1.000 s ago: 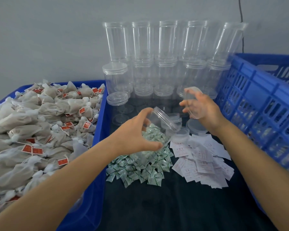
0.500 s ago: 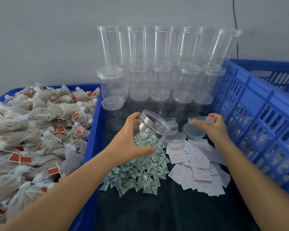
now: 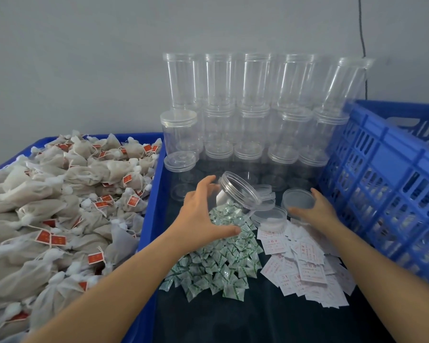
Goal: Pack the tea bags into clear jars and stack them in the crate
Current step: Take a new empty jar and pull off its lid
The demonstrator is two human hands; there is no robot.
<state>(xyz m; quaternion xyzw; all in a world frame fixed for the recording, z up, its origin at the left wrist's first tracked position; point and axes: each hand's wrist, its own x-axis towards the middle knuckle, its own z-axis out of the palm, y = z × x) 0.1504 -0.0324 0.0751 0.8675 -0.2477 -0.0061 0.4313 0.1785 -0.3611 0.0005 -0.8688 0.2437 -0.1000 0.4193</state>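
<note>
The left hand (image 3: pixel 203 216) grasps an open clear jar (image 3: pixel 235 194), tilted over green sachets (image 3: pixel 216 256); it could slip. The right hand (image 3: pixel 315 211) lies flat on a loose lid (image 3: pixel 298 199). Tea bags (image 3: pixel 60 206) sit left; beyond, stacked jars (image 3: pixel 253 115) could topple.
</note>
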